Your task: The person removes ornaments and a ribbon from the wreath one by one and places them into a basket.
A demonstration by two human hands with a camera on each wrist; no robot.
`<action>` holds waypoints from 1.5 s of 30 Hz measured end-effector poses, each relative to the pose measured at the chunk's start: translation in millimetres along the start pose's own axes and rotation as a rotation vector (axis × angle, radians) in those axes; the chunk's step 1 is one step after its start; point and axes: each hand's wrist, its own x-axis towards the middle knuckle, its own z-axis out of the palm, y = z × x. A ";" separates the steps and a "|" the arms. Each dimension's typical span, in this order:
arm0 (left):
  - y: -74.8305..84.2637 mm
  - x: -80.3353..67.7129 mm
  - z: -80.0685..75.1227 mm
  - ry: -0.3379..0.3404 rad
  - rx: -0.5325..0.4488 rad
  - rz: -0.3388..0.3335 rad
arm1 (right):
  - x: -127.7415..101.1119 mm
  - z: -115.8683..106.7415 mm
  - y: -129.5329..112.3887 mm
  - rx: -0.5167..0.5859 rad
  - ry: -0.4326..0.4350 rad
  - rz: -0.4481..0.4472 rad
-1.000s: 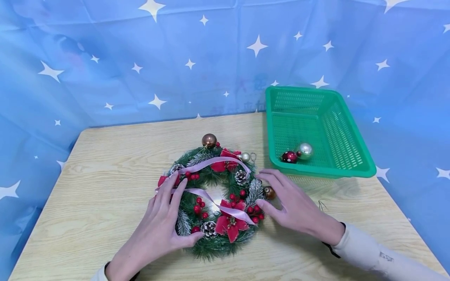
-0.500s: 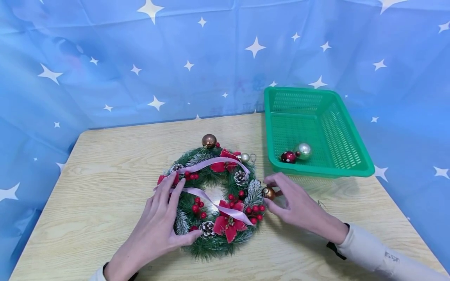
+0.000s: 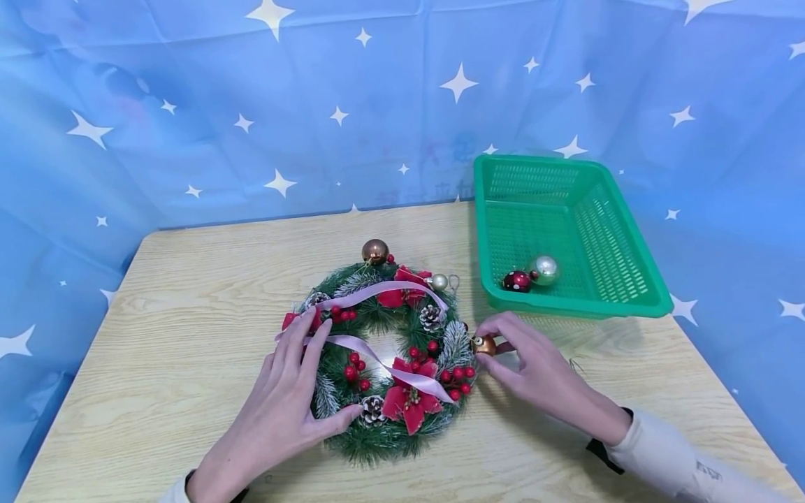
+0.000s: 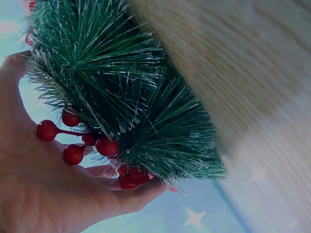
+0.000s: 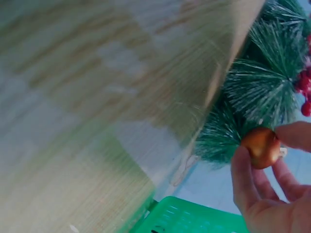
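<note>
bauble [image 3: 483,344] at the wreath's [image 3: 383,363] right edge is pinched in right hand [image 3: 534,367] fingertips, left hand [image 3: 283,412] spread flat on the wreath; a hard tug could drag the wreath or snap the bauble's loop.

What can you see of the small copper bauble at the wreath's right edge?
The copper bauble is a small, shiny, brownish-orange ball with a little cap on one side. It sits at the right edge of the wreath, against its frosted pine needles, above the table. The right hand pinches it between thumb and fingertips.
</note>
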 end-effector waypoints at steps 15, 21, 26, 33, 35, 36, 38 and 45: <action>0.4 1.6 -0.8 -0.006 -0.006 0.000 | 8.6 -14.7 -10.3 0.051 0.109 -0.054; 0.2 2.7 -0.3 -0.002 -0.007 0.006 | 16.5 -21.3 -12.8 0.056 0.138 -0.076; 0.0 3.0 0.3 0.003 -0.006 0.009 | 24.5 -29.3 -13.0 0.046 0.180 -0.095; -0.1 3.2 0.5 0.001 -0.017 0.006 | 33.4 -40.7 -8.6 0.051 0.230 -0.106; 0.0 3.1 0.3 -0.005 -0.017 0.001 | 35.4 -43.4 -6.6 0.053 0.242 -0.100; 0.0 3.0 0.3 -0.006 -0.017 -0.002 | 36.4 -45.0 -5.5 0.056 0.250 -0.097; -0.2 2.9 0.0 -0.007 -0.014 -0.004 | 38.3 -48.7 -3.4 0.048 0.272 -0.089; -0.3 2.7 -1.2 -0.007 -0.009 0.004 | 40.4 -61.2 4.0 0.037 0.316 0.018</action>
